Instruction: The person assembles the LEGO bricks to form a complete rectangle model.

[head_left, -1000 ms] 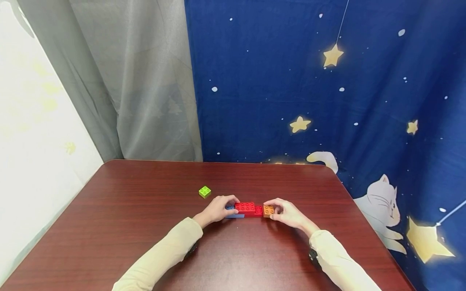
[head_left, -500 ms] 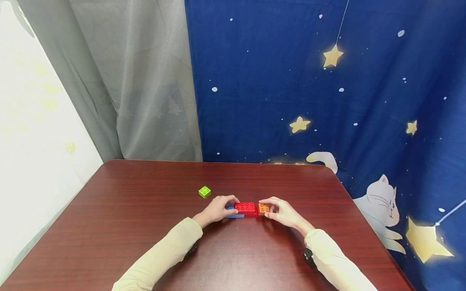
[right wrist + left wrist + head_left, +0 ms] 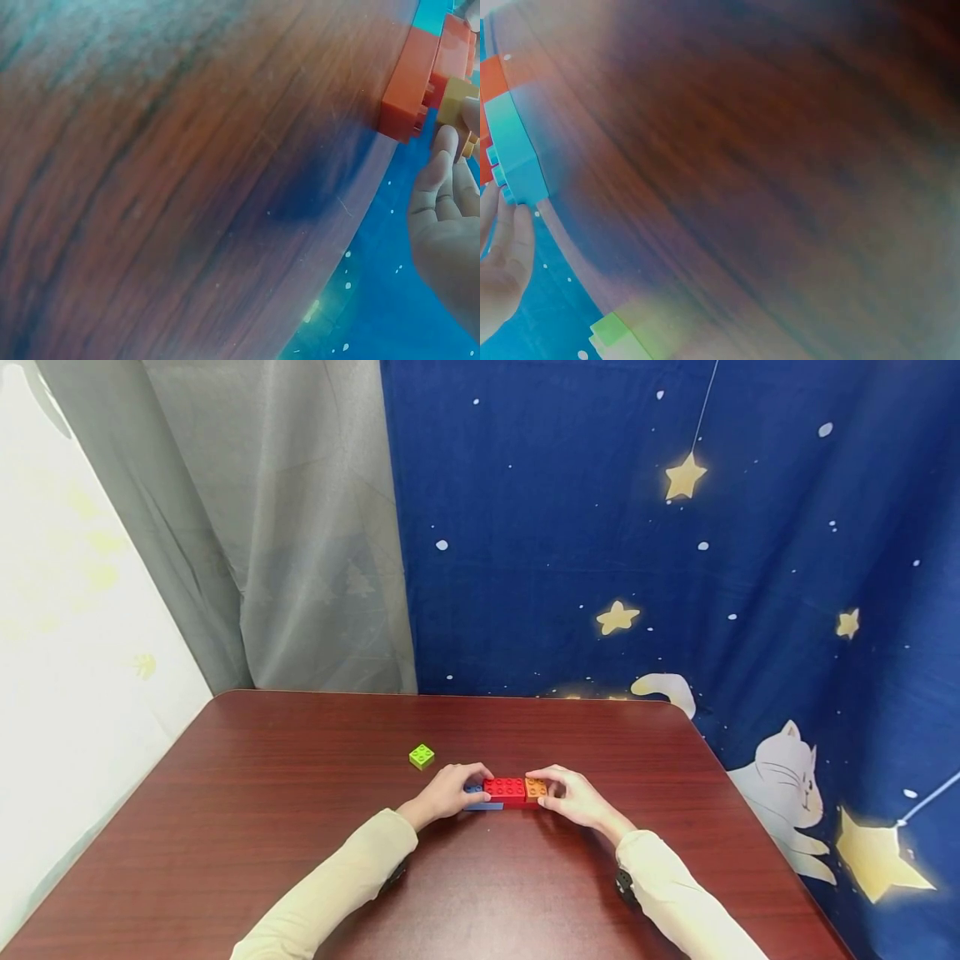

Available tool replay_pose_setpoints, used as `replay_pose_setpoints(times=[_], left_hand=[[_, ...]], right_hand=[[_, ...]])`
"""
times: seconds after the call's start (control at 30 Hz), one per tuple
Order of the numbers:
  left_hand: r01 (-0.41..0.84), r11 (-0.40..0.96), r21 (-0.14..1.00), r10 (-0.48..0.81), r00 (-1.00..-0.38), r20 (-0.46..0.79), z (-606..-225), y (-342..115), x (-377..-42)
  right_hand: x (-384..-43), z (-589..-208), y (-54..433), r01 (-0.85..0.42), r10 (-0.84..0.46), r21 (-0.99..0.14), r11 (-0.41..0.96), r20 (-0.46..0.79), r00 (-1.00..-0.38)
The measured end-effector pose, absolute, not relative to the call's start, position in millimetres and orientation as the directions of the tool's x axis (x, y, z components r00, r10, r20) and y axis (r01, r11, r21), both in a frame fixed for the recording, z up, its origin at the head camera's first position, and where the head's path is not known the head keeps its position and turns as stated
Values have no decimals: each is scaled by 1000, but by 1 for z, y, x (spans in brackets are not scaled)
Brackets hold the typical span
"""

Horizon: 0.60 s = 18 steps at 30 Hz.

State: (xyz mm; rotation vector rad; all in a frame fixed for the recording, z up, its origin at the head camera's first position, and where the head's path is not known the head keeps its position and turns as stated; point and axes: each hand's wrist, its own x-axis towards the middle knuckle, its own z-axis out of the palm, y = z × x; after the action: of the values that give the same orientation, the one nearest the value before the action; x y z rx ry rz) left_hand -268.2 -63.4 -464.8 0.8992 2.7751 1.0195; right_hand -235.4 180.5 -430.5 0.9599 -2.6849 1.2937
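Observation:
A long red brick is stacked across a blue brick and a lower red brick, which lie end to end on the table. My left hand grips the long red brick at its left end, thumb in front and a finger behind. Between thumb and fingers my right hand pinches a square orange brick beside the upper red brick's right end. The right wrist view has the orange brick a little off the bare studs of the lower red brick.
A light green square brick lies on the dark wood table, behind and left of the stack. The table's far edge meets a blue star curtain and a grey curtain.
My right hand has moved left with the orange brick, from beside the lower red brick's right end to over it, against the upper brick. The left hand has stayed in place.

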Motion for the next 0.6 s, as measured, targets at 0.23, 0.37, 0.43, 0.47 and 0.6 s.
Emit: replay_pose_setpoints(times=[0.23,0.37,0.43,0.47,0.6], left_hand=[[507,612,607,540,-829,148,-466,-64,-269],[513,609,605,543,-826,153,-466,-64,-269],[515,609,603,544,-825,155,-466,-64,-269],[516,609,603,543,-825,157,-465,-64,-269],[516,604,607,542,-825,162,-465,-64,-269]], right_hand=[[-237,-433,179,-465,-486,-734,495,209,-848],[-247,-449,182,-455,-467,-728,513,209,-860],[-254,-459,185,-457,-458,-717,525,215,-863],[-258,-464,186,-460,-453,-712,530,221,-864],[-262,-469,188,-461,-449,-699,547,220,-866]])
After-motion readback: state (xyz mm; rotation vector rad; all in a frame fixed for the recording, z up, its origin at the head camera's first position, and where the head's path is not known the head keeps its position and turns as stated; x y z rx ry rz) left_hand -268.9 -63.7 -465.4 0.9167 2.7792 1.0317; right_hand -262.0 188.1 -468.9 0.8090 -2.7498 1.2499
